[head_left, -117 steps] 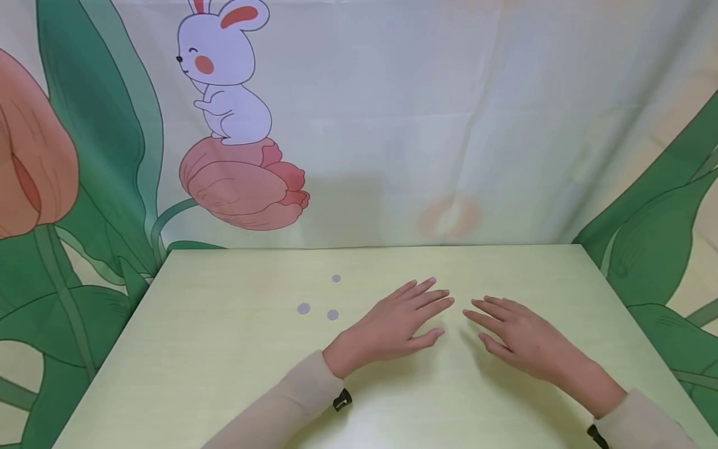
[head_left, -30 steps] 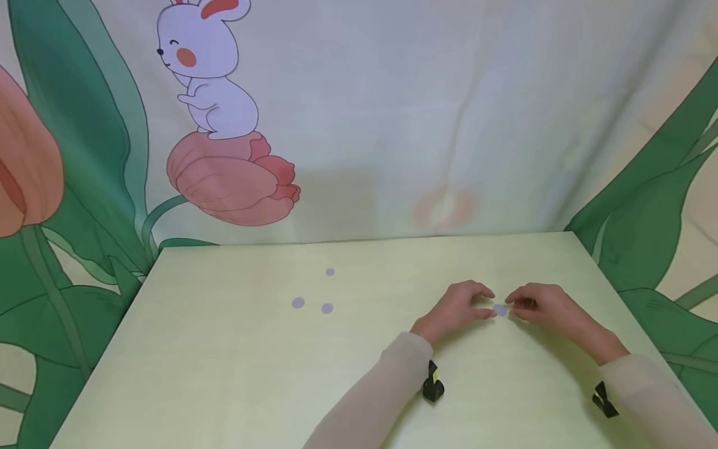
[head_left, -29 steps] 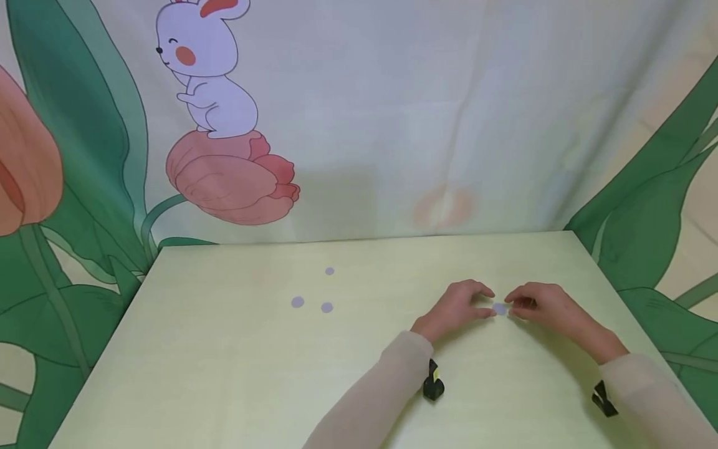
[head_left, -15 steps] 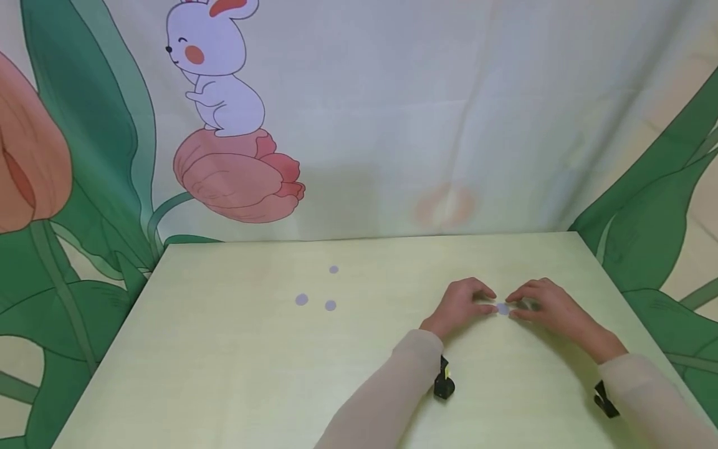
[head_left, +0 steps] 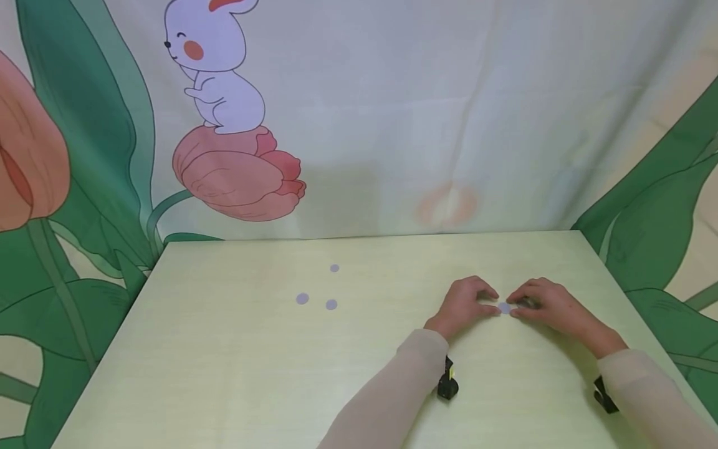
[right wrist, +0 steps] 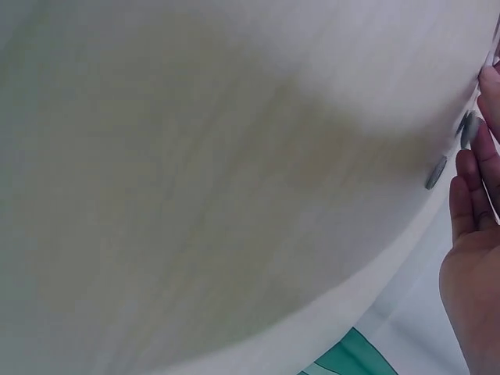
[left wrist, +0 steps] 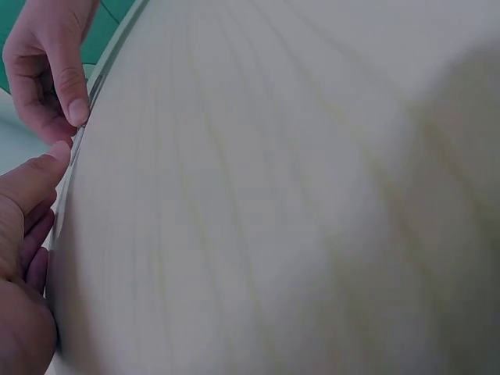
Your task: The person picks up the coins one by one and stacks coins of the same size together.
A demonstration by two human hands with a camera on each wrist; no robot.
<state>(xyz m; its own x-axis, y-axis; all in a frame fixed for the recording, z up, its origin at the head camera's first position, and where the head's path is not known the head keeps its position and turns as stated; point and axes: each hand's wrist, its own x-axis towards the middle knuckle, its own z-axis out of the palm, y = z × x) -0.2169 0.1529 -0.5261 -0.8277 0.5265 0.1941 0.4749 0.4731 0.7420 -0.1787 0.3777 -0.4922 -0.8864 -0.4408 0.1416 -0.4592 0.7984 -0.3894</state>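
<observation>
Left hand (head_left: 462,304), right hand (head_left: 554,305): have closed in on your disc (head_left: 504,308)
Fingers (head_left: 489,310): curved; you can't tell whether pinching
Disc: probably light, stiff; take its rim

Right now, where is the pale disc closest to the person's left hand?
In the head view, the pale disc is right of centre, in the gap between the left hand and right hand, with three other discs off to its left.

tabletop (head_left: 224,374): smooth, faintly grained | backdrop (head_left: 364,75): creased matt cloth | discs (head_left: 302,299): smooth, possibly metal | sleeves (head_left: 387,393): matt cloth
</observation>
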